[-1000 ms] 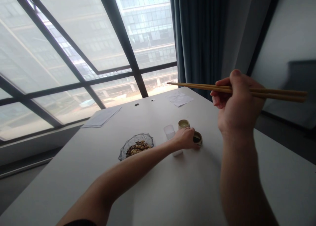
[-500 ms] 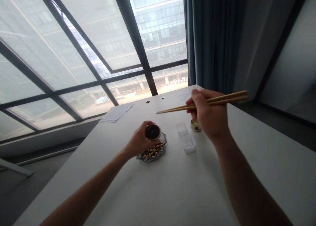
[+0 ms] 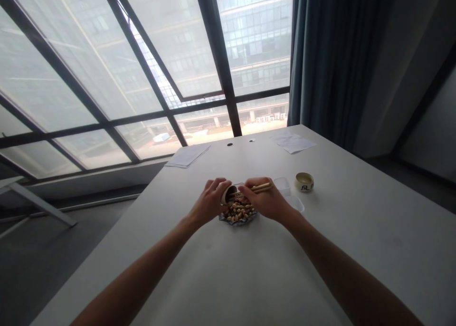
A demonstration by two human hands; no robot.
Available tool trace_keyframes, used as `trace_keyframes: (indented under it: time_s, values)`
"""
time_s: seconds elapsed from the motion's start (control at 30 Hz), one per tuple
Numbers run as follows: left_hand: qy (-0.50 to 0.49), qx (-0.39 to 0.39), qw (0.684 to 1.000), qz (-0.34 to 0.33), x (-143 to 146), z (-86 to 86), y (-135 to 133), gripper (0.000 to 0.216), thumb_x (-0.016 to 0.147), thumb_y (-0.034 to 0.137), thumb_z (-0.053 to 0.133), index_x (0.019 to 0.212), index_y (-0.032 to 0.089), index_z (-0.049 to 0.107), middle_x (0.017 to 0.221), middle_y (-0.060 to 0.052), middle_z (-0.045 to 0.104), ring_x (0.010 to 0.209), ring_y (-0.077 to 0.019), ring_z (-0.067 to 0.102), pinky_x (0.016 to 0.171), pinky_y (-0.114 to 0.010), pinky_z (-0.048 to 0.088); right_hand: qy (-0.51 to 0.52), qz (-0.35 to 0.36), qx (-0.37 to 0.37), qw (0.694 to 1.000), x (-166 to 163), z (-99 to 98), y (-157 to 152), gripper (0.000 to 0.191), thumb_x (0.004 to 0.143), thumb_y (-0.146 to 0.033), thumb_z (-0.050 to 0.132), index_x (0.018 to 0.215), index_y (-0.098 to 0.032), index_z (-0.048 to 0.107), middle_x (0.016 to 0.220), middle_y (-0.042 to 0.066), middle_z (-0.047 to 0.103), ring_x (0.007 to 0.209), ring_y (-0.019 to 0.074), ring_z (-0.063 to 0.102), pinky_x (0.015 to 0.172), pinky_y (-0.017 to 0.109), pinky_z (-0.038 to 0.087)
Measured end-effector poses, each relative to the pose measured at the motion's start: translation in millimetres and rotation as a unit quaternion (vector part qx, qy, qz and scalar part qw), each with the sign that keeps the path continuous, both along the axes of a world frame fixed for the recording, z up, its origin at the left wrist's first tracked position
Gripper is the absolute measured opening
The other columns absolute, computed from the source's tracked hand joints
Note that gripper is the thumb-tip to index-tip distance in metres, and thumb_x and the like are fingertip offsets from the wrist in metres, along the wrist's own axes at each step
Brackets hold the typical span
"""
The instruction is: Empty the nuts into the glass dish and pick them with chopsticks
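Note:
In my left hand [image 3: 206, 202] is a small round cup [image 3: 226, 196], tipped on its side with its mouth turned right. Below the cup stands a glass dish [image 3: 238, 223] with a wavy rim, heaped with nuts [image 3: 238, 213], some of them pale and some brown. My right hand [image 3: 268, 201] grips a pair of wooden chopsticks [image 3: 262, 187] close beside the cup. Their tips point left into or just before the cup's mouth; exactly where they end is hard to see. My right fingers partly cover the nuts' far side.
Two clear plastic boxes [image 3: 295, 204] sit behind my right hand, partly hidden. Right of them is a cream bowl [image 3: 304, 183] with a dark mark. Papers [image 3: 188, 156] lie at the table's far left, and another sheet [image 3: 295, 142] at the far right. Windows and a curtain stand beyond.
My right hand has come down and left, bringing the chopsticks to the cup. My left hand has tilted the cup sideways over the nuts. The view has swung slightly left.

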State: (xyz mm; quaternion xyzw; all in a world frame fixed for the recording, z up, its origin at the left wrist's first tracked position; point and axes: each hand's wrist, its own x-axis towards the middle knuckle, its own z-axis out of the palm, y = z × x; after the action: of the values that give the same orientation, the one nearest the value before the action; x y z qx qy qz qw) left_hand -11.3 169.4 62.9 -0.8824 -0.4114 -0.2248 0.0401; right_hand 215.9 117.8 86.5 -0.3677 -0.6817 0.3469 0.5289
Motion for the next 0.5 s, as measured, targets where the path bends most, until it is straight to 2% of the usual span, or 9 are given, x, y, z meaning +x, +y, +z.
trace_keyframes:
  time_s: [0.13, 0.3, 0.5]
  values:
    - [0.011, 0.009, 1.0, 0.003, -1, 2.8, 2, 0.061, 0.077, 0.021, 0.072, 0.134, 0.026, 0.05, 0.134, -0.009, 0.055, 0.115, -0.0294, 0.053, 0.101, -0.044, 0.047, 0.065, 0.028, -0.037, 0.997, -4, -6.9, 4, 0.032, 0.09, -0.047, 0.063, 0.076, -0.019, 0.067, 0.07, 0.002, 0.069, 0.066, 0.0183, 0.07, 0.058, 0.025, 0.051]
    - [0.021, 0.024, 0.999, 0.018, 1, 8.4, 5, 0.062, 0.079, 0.028, 0.072, 0.136, 0.026, 0.048, 0.132, -0.01, 0.055, 0.112, -0.0297, 0.055, 0.1, -0.045, 0.047, -0.001, -0.003, 0.035, 0.999, -9, -13.4, 6, 0.042, 0.094, -0.047, 0.056, 0.066, -0.017, 0.065, 0.066, 0.002, 0.068, 0.065, 0.0166, 0.064, 0.061, 0.025, 0.049]
    - [0.089, 0.032, 0.995, -0.014, 3, 10.2, 5, 0.065, 0.078, 0.018, 0.069, 0.139, 0.027, 0.048, 0.134, -0.01, 0.055, 0.116, -0.0313, 0.051, 0.098, -0.045, 0.048, 0.009, -0.021, 0.012, 1.0, 0, 3.3, 1, 0.039, 0.093, -0.045, 0.061, 0.066, -0.018, 0.065, 0.061, 0.003, 0.068, 0.061, 0.0186, 0.069, 0.055, 0.024, 0.049]
